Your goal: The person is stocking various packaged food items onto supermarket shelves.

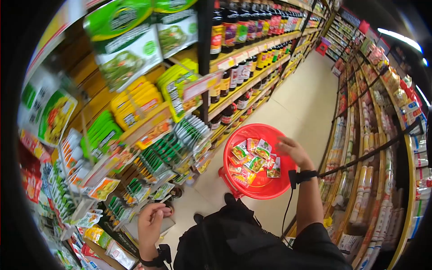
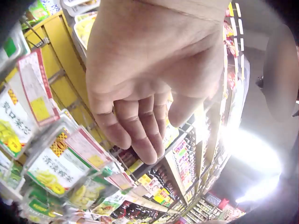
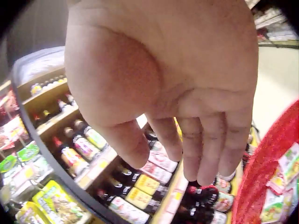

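Note:
Below the right hand [image 1: 293, 152] stands a red basket [image 1: 265, 194] with several small food packets [image 1: 255, 164] lying in a loose pile inside. That hand hovers at the basket's right rim, its fingers loosely bent and holding nothing. In the right wrist view the palm and relaxed fingers [image 3: 212, 144] show, with the basket's red wall beside them. The left hand [image 1: 152, 221] is near the lower rack at the left, fingers relaxed around no object. Hanging green-and-white packets [image 2: 58, 161] appear beyond it in the left wrist view.
Racks of hanging packets [image 1: 157, 155] line the left side. Shelves of sauce bottles [image 1: 236, 74] continue along the aisle. On the right run shelves of long wrapped packages [image 1: 360, 189]. A tiled floor [image 1: 301, 94] lies between, and a cable [image 1: 369, 155] crosses from the right wrist.

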Motion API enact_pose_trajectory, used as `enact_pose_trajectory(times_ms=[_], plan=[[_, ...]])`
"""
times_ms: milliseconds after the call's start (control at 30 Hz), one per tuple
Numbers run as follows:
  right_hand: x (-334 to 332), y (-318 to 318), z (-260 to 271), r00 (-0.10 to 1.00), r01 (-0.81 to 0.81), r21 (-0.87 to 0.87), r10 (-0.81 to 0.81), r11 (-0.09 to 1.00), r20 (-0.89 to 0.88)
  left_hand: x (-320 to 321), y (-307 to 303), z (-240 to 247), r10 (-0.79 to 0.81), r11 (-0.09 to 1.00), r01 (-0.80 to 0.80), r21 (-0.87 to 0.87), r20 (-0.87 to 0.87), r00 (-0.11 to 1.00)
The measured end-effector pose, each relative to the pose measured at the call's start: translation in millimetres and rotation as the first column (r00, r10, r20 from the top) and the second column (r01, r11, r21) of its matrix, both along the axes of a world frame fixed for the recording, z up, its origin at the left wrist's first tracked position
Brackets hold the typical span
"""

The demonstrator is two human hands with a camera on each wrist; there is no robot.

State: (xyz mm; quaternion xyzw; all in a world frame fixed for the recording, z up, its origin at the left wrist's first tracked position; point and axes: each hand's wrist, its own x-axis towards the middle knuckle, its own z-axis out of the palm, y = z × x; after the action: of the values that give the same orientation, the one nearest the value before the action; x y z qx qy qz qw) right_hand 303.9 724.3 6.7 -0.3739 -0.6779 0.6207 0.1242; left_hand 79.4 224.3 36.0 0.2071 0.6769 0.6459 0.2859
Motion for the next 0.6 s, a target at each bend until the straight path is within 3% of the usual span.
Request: enact_pose_trajectory(times_ms=[133,200,233,367,433,533,600], plan=[[46.2,36.9,-113.6,0.982,0.187,-0.266,-0.170,0.946,0.085,16.0,62.9,7.4,-0.064,0.992,0.060,-0.115,-0.029,0.998],[63.3,45.4,-164.1,0.961,0.254,-0.315,-0.200,0.915,0.194,25.1,94.2,11.2,-0.102,0.981,0.093,-0.170,-0.046,0.994],[70.5,45.2,-193.6,0.936,0.352,-0.409,-0.316,0.842,0.154,30.5,107.9,13.9,-0.117,0.977,0.109,-0.184,-0.035,0.992],[113.2,55.3,-323.2,0.968,0.239,-0.567,-0.144,0.789,0.207,43.8,149.8,26.8,-0.158,0.941,0.133,-0.312,-0.055,0.986],[113.1,52.7,-357.0,0.950,0.277,-0.601,-0.121,0.749,0.287,47.5,159.9,26.2,-0.166,0.919,0.128,-0.373,-0.072,0.983],[84.0,41.5,-350.6,0.887,0.409,-0.464,-0.222,0.786,0.405,54.4,168.8,26.9,-0.107,0.910,0.079,-0.408,-0.047,0.993],[73.2,42.4,-375.0,0.921,0.334,-0.444,-0.189,0.831,0.340,56.3,168.9,24.6,-0.100,0.888,0.064,-0.456,-0.055,0.994]])
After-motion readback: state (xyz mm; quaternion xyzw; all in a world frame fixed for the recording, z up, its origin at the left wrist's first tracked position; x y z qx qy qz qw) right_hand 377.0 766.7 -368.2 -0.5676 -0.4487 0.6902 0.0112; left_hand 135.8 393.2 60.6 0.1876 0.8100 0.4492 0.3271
